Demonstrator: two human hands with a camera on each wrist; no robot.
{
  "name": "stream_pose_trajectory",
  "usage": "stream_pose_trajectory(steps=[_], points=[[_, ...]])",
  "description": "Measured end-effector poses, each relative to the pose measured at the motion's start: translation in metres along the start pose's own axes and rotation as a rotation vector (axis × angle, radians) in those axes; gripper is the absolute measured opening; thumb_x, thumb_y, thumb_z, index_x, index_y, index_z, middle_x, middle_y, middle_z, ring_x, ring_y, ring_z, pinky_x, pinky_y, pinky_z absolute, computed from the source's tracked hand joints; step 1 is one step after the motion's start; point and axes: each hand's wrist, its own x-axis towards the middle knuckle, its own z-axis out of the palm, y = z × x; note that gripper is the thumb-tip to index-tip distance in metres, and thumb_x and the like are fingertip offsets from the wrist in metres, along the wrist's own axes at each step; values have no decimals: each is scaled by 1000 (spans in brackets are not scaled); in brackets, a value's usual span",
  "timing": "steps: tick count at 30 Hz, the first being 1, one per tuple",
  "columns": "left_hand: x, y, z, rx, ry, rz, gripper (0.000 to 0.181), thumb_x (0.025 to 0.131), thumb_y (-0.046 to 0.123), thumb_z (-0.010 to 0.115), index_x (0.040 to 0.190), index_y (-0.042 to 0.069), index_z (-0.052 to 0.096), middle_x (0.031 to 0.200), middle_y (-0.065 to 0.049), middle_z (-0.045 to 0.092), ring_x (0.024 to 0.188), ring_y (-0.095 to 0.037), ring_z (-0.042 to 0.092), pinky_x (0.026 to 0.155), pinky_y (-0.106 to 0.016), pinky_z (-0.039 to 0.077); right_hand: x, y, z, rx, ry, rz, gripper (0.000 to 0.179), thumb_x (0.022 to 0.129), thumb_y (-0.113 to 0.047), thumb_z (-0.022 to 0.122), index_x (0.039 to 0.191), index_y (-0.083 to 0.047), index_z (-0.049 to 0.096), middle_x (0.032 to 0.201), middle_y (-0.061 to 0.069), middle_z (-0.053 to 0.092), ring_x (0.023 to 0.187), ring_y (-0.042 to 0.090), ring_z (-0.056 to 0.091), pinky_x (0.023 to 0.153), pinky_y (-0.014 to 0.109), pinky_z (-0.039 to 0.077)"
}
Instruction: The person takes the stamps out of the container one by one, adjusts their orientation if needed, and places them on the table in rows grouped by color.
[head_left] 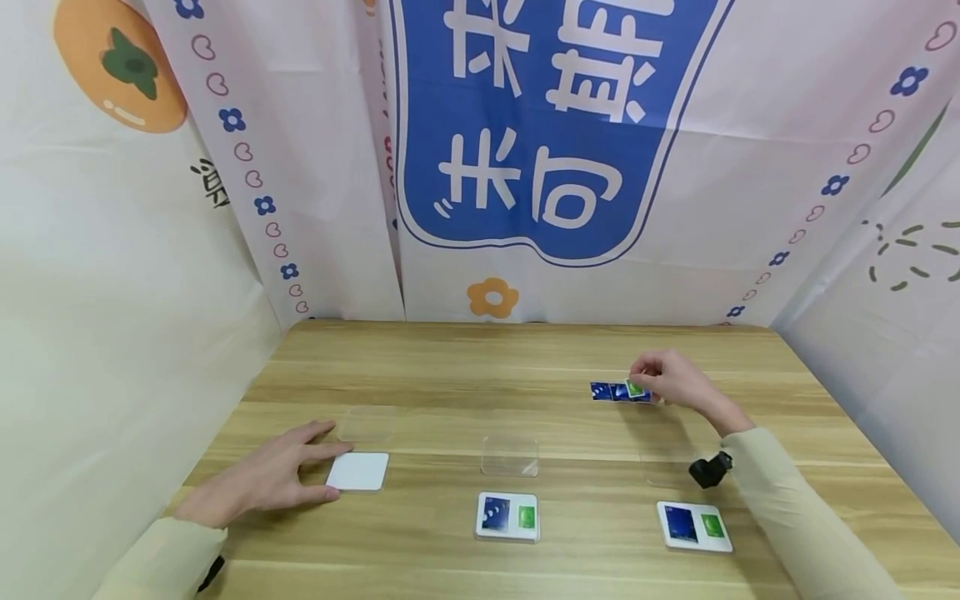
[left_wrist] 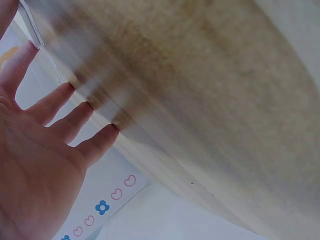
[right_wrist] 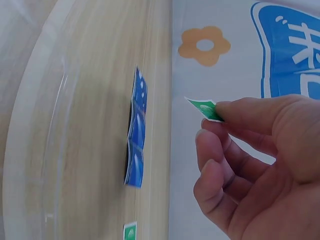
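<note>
Above the far right part of the table, my right hand (head_left: 675,382) pinches a small green picture piece with a white border (right_wrist: 206,108) between thumb and fingers. Just beneath it lies a strip of dark blue picture pieces (head_left: 600,391), which the right wrist view shows as several joined pictures (right_wrist: 136,127). On the left, my left hand (head_left: 281,468) rests with fingers spread; its thumb and index finger touch the edges of a blank white rectangular plate (head_left: 360,472). In the left wrist view the left hand (left_wrist: 45,145) has its other fingertips on the wood.
Two white plates with blue and green pictures lie in front, one in the middle (head_left: 507,517) and one at right (head_left: 694,527). Clear plastic covers lie behind them, at left (head_left: 366,423) and middle (head_left: 510,456). Another green piece (right_wrist: 130,231) shows low in the right wrist view.
</note>
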Motion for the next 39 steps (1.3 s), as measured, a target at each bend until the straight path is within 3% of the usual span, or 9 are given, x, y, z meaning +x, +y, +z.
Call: stream_pose_trajectory(steps=[7, 30, 39], points=[[-1, -1, 0, 5, -3, -4, 70, 79, 69, 65, 133, 25, 62, 144, -25, 48, 128, -49, 48, 98, -64, 44, -4, 12, -7, 10, 1, 35, 16, 96, -14, 59, 102, -1, 66, 86, 18, 66, 69, 30, 63, 51, 39, 52], [-1, 0, -1, 10, -8, -6, 70, 80, 70, 64, 133, 25, 62, 144, -24, 48, 129, -48, 48, 99, -62, 44, -15, 54, -26, 47, 16, 144, 24, 97, -18, 60, 110, 2, 64, 84, 14, 65, 64, 20, 60, 51, 33, 52], [-2, 0, -1, 13, -7, -6, 69, 80, 70, 63, 133, 26, 62, 144, -23, 49, 129, -48, 49, 98, -62, 45, -20, 68, -34, 18, 2, 159, 23, 96, -17, 60, 107, 2, 66, 75, 8, 64, 58, 15, 57, 48, 29, 48]])
